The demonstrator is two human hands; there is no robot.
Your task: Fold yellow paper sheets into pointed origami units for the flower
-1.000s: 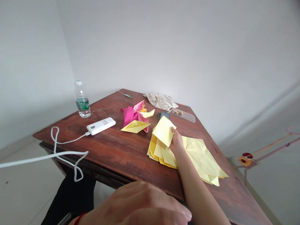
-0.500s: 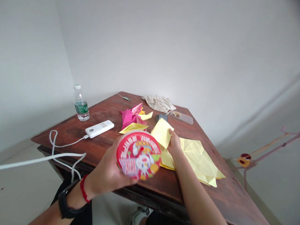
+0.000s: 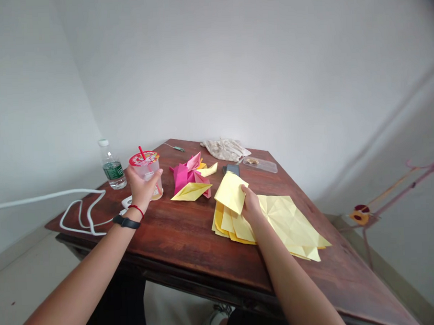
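Note:
My left hand (image 3: 143, 187) is wrapped round a clear plastic drink cup (image 3: 156, 177) with a printed red lid and a red straw (image 3: 142, 153). The cup is upright at the table's left side, in front of the white power bank (image 3: 126, 202), which it and my hand mostly hide. My right hand (image 3: 251, 204) pinches a folded yellow sheet of paper (image 3: 231, 193) between thumb and fingers. Under and beside that hand lie several yellow sheets (image 3: 291, 221), some creased. Pink and yellow folded paper pieces (image 3: 189, 178) sit between the two hands.
A water bottle (image 3: 113, 169) stands left of the cup. White cables (image 3: 74, 191) loop over the table's left edge. At the back lie a crumpled whitish cloth or bag (image 3: 226, 149), a clear plastic tray (image 3: 262, 164) and a small dark box (image 3: 231, 169). Walls border the table (image 3: 191, 235).
My left hand has carried the cup from close before me out to the table's left side, and its straw now shows. My right hand keeps the folded yellow sheet in nearly the same spot.

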